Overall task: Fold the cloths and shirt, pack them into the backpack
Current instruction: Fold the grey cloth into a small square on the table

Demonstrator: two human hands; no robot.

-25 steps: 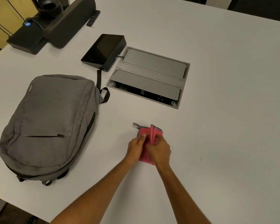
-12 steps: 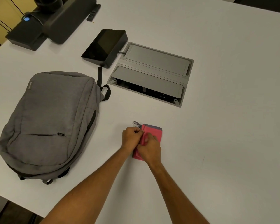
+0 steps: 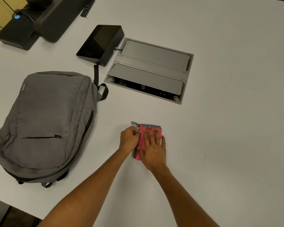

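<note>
Near table's front edge: pink cloth (image 3: 142, 136) folded small, right of shut backpack (image 3: 44, 125). Right hand (image 3: 152, 148) flat, fingers straight, pressing fold down. Left hand (image 3: 129, 138) curled, pinching left edge, likely steadying layers.

Two bare forearms, no sleeves in view. Left hand (image 3: 129, 138) and right hand (image 3: 152, 149): no rings, watch or gloves. Nails short.
</note>
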